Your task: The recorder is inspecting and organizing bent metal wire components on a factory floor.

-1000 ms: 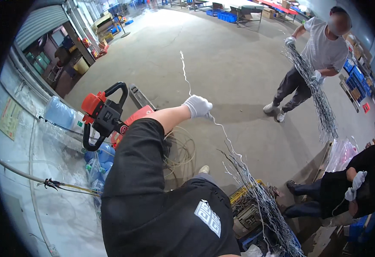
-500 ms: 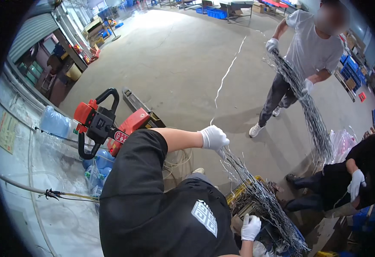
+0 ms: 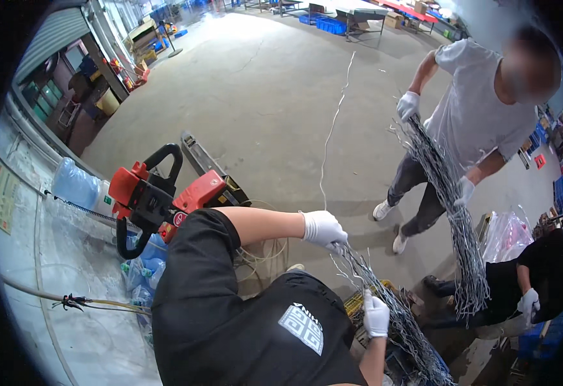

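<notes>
The right hand (image 3: 376, 315) has risen nearer the left hand (image 3: 325, 230).

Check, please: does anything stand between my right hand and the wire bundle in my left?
Nothing visible does: the right hand is close beside the wire bundle, whose upper end the left hand grips. Whether the right touches it is unclear.

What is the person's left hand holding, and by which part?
The left hand grips the bundle of wavy metal wires near its upper end.
</notes>
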The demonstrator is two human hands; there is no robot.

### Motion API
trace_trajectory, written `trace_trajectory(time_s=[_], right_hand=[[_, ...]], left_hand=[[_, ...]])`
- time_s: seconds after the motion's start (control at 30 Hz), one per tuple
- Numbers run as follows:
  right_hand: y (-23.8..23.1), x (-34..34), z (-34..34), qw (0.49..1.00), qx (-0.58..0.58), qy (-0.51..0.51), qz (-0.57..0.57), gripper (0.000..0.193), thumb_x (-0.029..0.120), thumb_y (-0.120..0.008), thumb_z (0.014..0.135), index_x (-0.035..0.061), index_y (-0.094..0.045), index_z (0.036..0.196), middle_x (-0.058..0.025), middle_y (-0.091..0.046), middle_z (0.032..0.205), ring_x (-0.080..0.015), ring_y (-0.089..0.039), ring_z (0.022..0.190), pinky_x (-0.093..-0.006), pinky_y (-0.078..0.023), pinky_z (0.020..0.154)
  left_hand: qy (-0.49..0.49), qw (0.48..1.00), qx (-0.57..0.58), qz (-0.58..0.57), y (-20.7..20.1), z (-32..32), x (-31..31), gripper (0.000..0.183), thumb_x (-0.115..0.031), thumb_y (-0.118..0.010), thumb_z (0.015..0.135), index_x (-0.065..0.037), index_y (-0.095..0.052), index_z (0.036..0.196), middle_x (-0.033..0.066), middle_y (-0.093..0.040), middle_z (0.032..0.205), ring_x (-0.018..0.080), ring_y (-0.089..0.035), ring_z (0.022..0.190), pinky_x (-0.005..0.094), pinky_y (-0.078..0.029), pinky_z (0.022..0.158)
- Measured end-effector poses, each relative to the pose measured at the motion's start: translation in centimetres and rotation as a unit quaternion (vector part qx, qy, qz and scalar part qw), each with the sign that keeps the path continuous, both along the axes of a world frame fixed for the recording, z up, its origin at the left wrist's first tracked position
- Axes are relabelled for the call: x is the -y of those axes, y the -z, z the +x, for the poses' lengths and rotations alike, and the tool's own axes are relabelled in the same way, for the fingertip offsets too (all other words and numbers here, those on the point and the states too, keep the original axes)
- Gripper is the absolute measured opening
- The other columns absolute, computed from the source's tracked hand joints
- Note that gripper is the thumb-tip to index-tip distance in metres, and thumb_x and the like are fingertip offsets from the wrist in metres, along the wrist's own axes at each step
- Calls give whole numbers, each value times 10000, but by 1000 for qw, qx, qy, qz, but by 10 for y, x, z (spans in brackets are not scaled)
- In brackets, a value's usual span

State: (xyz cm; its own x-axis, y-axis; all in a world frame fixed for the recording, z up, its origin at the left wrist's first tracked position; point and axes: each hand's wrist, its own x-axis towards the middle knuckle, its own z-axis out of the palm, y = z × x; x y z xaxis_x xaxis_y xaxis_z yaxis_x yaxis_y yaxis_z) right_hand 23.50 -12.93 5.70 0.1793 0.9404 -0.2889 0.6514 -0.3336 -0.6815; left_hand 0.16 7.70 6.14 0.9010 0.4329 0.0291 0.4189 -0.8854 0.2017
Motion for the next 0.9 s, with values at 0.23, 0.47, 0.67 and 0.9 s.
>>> trace_trajectory(time_s=[0.23, 0.47, 0.67, 0.9], right_hand=[[-41, -32, 35, 988, 138, -48, -56, 505, 408, -506, 881, 0, -555, 588, -148, -497, 506, -307, -393, 434, -396, -354, 462], [-65, -104, 21, 985, 105, -15, -136, 537, 433, -581, 822, -3, -494, 521, -107, -434, 462, -240, -352, 416, -355, -345, 448], [-46, -175, 1, 974, 67, -39, -215, 559, 481, -415, 897, 2, -572, 656, -171, -586, 644, -362, -498, 561, -418, -402, 566], [-24, -185, 20, 966, 31, 20, -257, 577, 491, -385, 905, -17, -604, 738, -192, -629, 743, -414, -542, 657, -443, -411, 618]], left_hand=[[11, 997, -75, -10, -1, -43, -104, 483, -550, -452, 845, -134, -614, 660, 40, -648, 660, 284, -583, 559, 357, -471, 528], [102, 983, -127, 87, 11, -103, -243, 395, -546, -637, 665, -157, -571, 653, -11, -565, 644, 203, -560, 616, 338, -457, 610], [72, 968, -62, 234, 37, -112, -351, 481, -606, -603, 641, -140, -546, 540, 15, -512, 540, 220, -533, 497, 337, -417, 520], [70, 971, -20, 226, 64, -76, -396, 471, -573, -620, 666, -135, -533, 518, 20, -472, 489, 228, -526, 472, 343, -405, 461]])
